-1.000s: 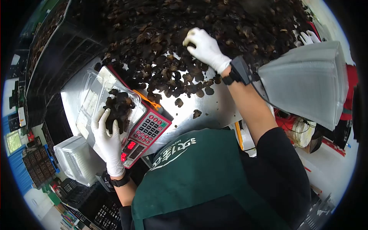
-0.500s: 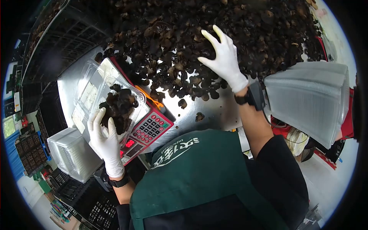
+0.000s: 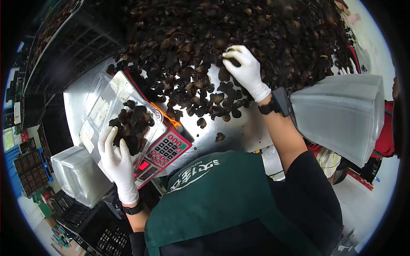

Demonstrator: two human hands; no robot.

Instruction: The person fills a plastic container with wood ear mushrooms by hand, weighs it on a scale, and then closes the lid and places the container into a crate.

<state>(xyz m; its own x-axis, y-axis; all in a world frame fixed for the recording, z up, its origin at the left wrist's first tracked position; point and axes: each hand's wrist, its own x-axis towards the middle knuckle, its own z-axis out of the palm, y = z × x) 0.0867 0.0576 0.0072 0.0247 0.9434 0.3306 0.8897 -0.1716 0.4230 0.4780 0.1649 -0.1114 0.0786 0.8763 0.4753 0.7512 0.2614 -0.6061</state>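
My left hand (image 3: 116, 164), in a white glove, lies at the near edge of a clear plastic tray (image 3: 157, 123). Its fingers are apart, with the tips touching the dark wood ear mushrooms (image 3: 136, 128) in the tray. Under the tray is a red scale (image 3: 167, 149) with lit red digits, too blurred to read. Over the large heap of wood ear mushrooms (image 3: 179, 47), my gloved right hand (image 3: 245, 70) has its fingers curled together. A dark mushroom piece shows at its fingertips; the inside of the grip is hidden.
Stacked clear trays (image 3: 81, 175) stand at the left. Nested clear lids or trays (image 3: 337, 115) lean at the right. A black crate (image 3: 72, 47) is at the upper left. An orange tool (image 3: 168, 115) lies beside the scale. Another person's gloved hand (image 3: 351, 68) shows at the far right.
My right hand has moved down slightly and its spread fingers have closed at the mushroom heap. My left hand stays at the tray. Another person's gloved hand has come into view at the right.
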